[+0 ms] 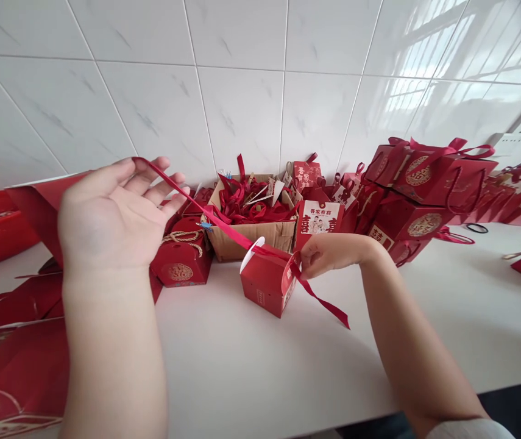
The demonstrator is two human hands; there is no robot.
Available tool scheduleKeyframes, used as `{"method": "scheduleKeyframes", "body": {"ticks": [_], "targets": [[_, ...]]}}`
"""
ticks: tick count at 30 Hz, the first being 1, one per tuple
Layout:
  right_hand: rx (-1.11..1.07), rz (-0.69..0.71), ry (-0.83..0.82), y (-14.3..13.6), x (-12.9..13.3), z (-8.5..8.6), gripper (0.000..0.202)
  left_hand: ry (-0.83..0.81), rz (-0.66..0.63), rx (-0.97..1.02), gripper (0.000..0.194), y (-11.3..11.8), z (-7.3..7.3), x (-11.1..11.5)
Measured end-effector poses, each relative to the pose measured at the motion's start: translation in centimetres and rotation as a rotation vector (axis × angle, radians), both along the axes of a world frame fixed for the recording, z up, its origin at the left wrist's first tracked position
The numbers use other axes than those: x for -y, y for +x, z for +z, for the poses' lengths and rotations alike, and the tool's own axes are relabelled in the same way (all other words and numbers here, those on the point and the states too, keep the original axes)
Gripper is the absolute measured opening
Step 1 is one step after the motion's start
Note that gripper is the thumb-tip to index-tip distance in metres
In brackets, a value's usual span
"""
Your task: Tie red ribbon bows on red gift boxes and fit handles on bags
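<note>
While a small red cardboard box (262, 281) stands on the white tabletop (223, 366) before a brown carton (233, 246), the right hand (331, 255) pinches the box's ribboned end; the left hand (109, 225), loosely curled, holds the crimson satin ribbon (228, 230) taut, and overpulling could tip or crease the box

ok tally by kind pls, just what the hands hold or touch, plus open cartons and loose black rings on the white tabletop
long dark-red satin ribbon: 1
small red cardboard gift box: 1
open brown cardboard carton: 1
thin black ring: 1
total: 4
</note>
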State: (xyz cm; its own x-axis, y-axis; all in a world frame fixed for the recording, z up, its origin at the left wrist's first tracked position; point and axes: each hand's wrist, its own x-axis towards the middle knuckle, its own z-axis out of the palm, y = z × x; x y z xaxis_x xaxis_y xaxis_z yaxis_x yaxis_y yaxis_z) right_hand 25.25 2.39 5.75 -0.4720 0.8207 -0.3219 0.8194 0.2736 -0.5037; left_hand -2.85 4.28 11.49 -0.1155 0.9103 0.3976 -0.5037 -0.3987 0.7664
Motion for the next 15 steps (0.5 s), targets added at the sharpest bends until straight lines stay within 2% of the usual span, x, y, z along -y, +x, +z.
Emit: {"method": "scheduleKeyframes", "body": {"ticks": [3, 7, 12, 15], "targets": [[0.028, 0.06, -0.095, -0.4, -0.3, -0.4, 0.029, 0.014, 0.025, 0.031, 0.005, 0.1, 0.2, 0.0], [0.032, 0.017, 0.014, -1.1, -0.5, -0.7, 0.03, 0.077, 0.061, 0.05, 0.009, -0.1, 0.5, 0.1], [0.06, -0.199, 0.19, -0.8, 0.2, 0.2, 0.023, 0.164, 0.088, 0.004, 0.013, -0.8, 0.9, 0.7], [0.055, -0.34, 0.311, -0.5, 0.9, 0.9, 0.014, 0.14, 0.16, -0.029, 0.014, -0.7, 0.9, 0.7]]}}
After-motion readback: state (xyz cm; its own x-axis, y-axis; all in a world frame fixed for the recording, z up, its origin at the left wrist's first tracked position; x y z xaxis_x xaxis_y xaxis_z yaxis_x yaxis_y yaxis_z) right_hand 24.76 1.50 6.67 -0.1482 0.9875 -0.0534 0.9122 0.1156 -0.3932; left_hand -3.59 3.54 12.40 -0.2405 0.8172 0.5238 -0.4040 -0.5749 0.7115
